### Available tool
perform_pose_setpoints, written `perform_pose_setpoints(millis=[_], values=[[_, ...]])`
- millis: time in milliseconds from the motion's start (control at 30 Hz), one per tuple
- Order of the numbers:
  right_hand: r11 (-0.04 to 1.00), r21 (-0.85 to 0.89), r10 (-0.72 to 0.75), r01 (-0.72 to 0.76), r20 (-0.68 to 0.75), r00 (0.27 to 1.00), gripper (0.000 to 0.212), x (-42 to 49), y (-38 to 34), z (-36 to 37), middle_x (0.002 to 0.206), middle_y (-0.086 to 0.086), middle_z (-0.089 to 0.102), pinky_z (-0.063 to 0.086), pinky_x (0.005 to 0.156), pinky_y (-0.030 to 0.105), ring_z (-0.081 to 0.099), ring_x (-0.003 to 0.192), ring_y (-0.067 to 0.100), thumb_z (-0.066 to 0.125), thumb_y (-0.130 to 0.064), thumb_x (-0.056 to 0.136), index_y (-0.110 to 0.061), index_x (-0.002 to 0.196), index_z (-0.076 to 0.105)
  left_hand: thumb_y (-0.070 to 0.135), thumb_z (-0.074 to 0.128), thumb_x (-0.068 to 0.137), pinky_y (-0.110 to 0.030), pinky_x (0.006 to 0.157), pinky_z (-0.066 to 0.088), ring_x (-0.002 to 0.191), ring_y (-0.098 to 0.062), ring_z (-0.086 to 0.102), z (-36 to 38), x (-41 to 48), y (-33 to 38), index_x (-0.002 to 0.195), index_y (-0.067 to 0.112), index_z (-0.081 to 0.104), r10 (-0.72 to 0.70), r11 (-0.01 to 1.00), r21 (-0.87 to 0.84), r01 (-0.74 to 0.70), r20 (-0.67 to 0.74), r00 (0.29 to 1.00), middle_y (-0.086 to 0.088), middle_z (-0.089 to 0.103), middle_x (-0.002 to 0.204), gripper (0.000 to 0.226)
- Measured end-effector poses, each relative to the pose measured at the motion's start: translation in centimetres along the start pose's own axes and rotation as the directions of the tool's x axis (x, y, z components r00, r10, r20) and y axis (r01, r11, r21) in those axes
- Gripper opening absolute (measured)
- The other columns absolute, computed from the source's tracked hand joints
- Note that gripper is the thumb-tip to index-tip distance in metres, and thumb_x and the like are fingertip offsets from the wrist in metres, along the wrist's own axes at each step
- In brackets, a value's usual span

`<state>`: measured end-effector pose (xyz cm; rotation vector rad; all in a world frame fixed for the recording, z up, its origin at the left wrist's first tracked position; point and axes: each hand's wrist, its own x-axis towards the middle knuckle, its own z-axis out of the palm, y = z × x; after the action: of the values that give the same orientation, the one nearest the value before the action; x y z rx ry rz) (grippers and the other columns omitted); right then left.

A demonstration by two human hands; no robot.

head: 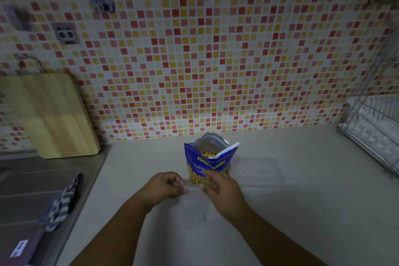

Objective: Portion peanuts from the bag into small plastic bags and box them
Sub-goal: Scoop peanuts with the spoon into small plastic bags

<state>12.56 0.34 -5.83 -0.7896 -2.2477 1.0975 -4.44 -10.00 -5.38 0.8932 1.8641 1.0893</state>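
Note:
A blue peanut bag [208,158] stands upright on the pale counter near the wall, its top torn open with peanuts showing inside. Just in front of it, my left hand [165,185] and my right hand [220,188] pinch the top edge of a small clear plastic bag [193,207], one hand at each side. The small bag hangs down between my hands and looks empty. A clear plastic box [259,171] lies on the counter right of the peanut bag.
A wooden cutting board [54,114] leans on the tiled wall at the left. Below it is a steel sink area [32,181] with a striped cloth [62,203]. A wire dish rack [373,127] stands at the right edge.

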Motion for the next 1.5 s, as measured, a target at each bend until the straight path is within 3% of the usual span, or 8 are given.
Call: perform_pose_setpoints(millis=[133, 333, 500, 667, 867, 1033, 1333, 1500], values=[[1.000, -0.001, -0.013, 0.013, -0.016, 1.000, 0.012, 1.3, -2.6, -1.3, 0.084, -0.004, 0.065, 0.051, 0.079, 0.027, 0.061, 0.082, 0.012, 0.060, -0.015, 0.089, -0.013, 0.094, 0.071, 0.009, 0.076, 0.069, -0.017, 0.060, 0.050, 0.065, -0.010, 0.059, -0.4, -0.8, 3.3, 0.077, 0.012, 0.066, 0.108, 0.986, -0.126, -0.109, -0.012, 0.994, 0.000, 0.065, 0.068, 0.013], [0.996, 0.069, -0.052, 0.058, -0.084, 0.995, 0.013, 4.4, -5.8, -4.7, 0.081, -0.017, 0.058, 0.040, 0.070, 0.001, 0.055, 0.078, -0.002, 0.058, -0.009, 0.090, -0.013, 0.091, 0.071, 0.007, 0.069, 0.081, -0.015, 0.066, 0.051, 0.070, -0.004, 0.065, 0.3, -0.5, 8.2, 0.089, 0.011, 0.074, 0.236, 0.966, -0.092, -0.241, -0.064, 0.970, 0.000, 0.072, 0.078, 0.010], [0.961, 0.252, 0.142, -0.115, -0.092, 0.985, 0.012, 6.0, -6.6, -6.6, 0.096, -0.006, 0.065, 0.048, 0.082, 0.025, 0.061, 0.092, 0.013, 0.060, -0.023, 0.089, -0.020, 0.095, 0.070, 0.011, 0.076, 0.075, -0.017, 0.055, 0.039, 0.052, -0.004, 0.045, 1.1, 0.6, 10.4, 0.061, 0.009, 0.060, 0.431, 0.898, 0.235, -0.372, -0.297, 0.852, 0.002, 0.051, 0.055, 0.021], [0.873, 0.374, 0.317, -0.312, 0.050, 0.947, 0.007, 6.1, -7.4, -7.2, 0.074, 0.000, 0.062, 0.042, 0.057, 0.021, 0.055, 0.066, 0.010, 0.064, -0.018, 0.084, -0.015, 0.087, 0.069, 0.006, 0.065, 0.075, -0.021, 0.052, 0.032, 0.056, -0.007, 0.043, 1.7, 1.2, 11.3, 0.055, 0.025, 0.043, 0.592, 0.729, 0.574, -0.374, -0.254, 0.765, 0.008, 0.045, 0.057, 0.035], [0.875, 0.320, 0.364, -0.363, 0.059, 0.930, 0.014, 6.5, -7.8, -7.6, 0.069, 0.006, 0.064, 0.048, 0.053, 0.023, 0.058, 0.058, 0.013, 0.059, -0.001, 0.081, -0.010, 0.088, 0.068, 0.017, 0.076, 0.068, -0.024, 0.056, 0.038, 0.066, -0.008, 0.046, 2.2, 1.1, 12.1, 0.069, 0.020, 0.052, 0.597, 0.720, 0.558, -0.412, -0.195, 0.779, 0.008, 0.050, 0.071, 0.023], [0.890, 0.213, 0.397, -0.404, 0.074, 0.915, 0.020, 7.3, -8.3, -8.2, 0.063, 0.010, 0.062, 0.056, 0.067, 0.033, 0.057, 0.053, 0.019, 0.059, 0.005, 0.075, -0.015, 0.080, 0.061, 0.039, 0.083, 0.060, -0.031, 0.100, 0.038, 0.121, -0.008, 0.031, 2.1, 0.2, 12.7, 0.138, 0.028, 0.036, 0.428, 0.755, 0.564, -0.334, -0.039, 0.903, 0.014, 0.043, 0.127, 0.092], [0.941, 0.112, 0.306, -0.318, 0.112, 0.945, 0.020, 8.2, -7.7, -8.6, 0.070, 0.004, 0.061, 0.046, 0.050, 0.021, 0.057, 0.053, 0.011, 0.063, -0.003, 0.078, -0.014, 0.093, 0.054, 0.029, 0.082, 0.065, -0.010, 0.072, 0.039, 0.096, -0.003, 0.051, 1.5, 0.4, 12.9, 0.114, 0.025, 0.062, 0.517, 0.731, 0.529, -0.432, -0.015, 0.856, 0.007, 0.063, 0.113, 0.053], [0.949, 0.080, 0.284, -0.305, 0.200, 0.938, 0.021, 8.8, -7.4, -8.7, 0.072, 0.004, 0.064, 0.046, 0.046, 0.017, 0.058, 0.054, 0.010, 0.065, -0.006, 0.078, -0.016, 0.094, 0.056, 0.031, 0.080, 0.065, -0.034, 0.079, 0.055, 0.093, -0.010, 0.059, 1.0, 1.4, 11.9, 0.102, 0.028, 0.059, 0.483, 0.768, 0.496, -0.406, -0.031, 0.875, 0.007, 0.064, 0.102, 0.043]])
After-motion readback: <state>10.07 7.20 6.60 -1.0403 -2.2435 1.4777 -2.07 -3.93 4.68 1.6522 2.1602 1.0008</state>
